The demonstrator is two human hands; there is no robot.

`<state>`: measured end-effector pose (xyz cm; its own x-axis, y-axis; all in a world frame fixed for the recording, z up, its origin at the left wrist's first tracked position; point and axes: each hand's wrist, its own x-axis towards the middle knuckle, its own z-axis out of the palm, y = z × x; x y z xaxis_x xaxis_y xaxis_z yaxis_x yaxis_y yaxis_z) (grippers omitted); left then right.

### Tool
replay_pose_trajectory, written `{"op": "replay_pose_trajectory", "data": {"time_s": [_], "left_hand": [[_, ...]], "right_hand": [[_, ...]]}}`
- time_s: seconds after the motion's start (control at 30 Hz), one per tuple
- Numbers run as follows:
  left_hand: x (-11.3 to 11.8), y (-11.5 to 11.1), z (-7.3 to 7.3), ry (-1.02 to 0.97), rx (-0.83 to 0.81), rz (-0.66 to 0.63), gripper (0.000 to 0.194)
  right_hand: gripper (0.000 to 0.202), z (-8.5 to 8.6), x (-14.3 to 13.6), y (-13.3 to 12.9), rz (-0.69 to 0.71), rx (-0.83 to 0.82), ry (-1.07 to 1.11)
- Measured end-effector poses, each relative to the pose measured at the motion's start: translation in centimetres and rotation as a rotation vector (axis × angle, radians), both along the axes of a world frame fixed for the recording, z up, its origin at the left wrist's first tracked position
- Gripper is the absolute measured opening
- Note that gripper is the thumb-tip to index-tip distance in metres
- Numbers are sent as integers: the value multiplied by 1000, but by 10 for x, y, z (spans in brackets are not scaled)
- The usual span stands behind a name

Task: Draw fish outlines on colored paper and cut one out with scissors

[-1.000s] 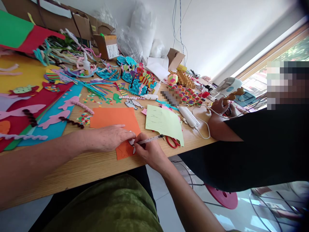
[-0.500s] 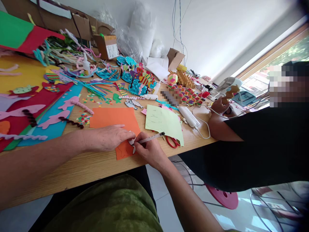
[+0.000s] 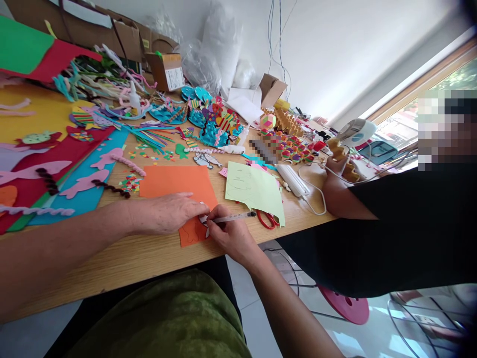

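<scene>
On the orange sheet (image 3: 175, 180), the white cutout (image 3: 203, 219) lies, as far as it shows, lengthwise toward you, between your left hand (image 3: 171, 212), loosely open against it, and your right hand (image 3: 231, 238), closed around the pen (image 3: 237, 217).

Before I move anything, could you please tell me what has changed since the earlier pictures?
The far end of the pen in the right hand has dipped slightly. The brown wavy strip at the co-worker's hand has shifted leftward in the picture. The person's own hands took hold of nothing new and let nothing go; the left hand stays on the orange sheet.
</scene>
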<state>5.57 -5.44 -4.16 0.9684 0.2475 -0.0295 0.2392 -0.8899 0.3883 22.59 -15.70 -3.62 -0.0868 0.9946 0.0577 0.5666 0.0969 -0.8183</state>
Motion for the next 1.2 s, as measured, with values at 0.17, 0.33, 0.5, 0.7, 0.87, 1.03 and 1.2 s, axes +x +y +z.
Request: {"op": "replay_pose_trajectory", "data": {"time_s": [0.17,0.33,0.5,0.7,0.87,1.03,1.2], "left_hand": [[0,-1,5,-15,-48,-1,40],[0,-1,5,-8,-38,6,44],[-1,0,1,-17,0,2,43],[-1,1,-4,-29,36,1,43],[-1,2,-6,-39,29,-8,41],[-2,2,-5,-55,-11,-11,45],[-4,-1,-1,-72,-44,-15,47]], "right_hand": [[7,3,2,-3,-14,-11,-7],[6,6,3,-5,-24,-35,34],[4,4,2,-5,-16,-43,87],[5,-2,2,-4,2,-48,39],[5,-3,1,-3,13,-40,23],[7,3,2,-5,5,-21,-3],[7,9,3,-8,-17,-69,27]]}}
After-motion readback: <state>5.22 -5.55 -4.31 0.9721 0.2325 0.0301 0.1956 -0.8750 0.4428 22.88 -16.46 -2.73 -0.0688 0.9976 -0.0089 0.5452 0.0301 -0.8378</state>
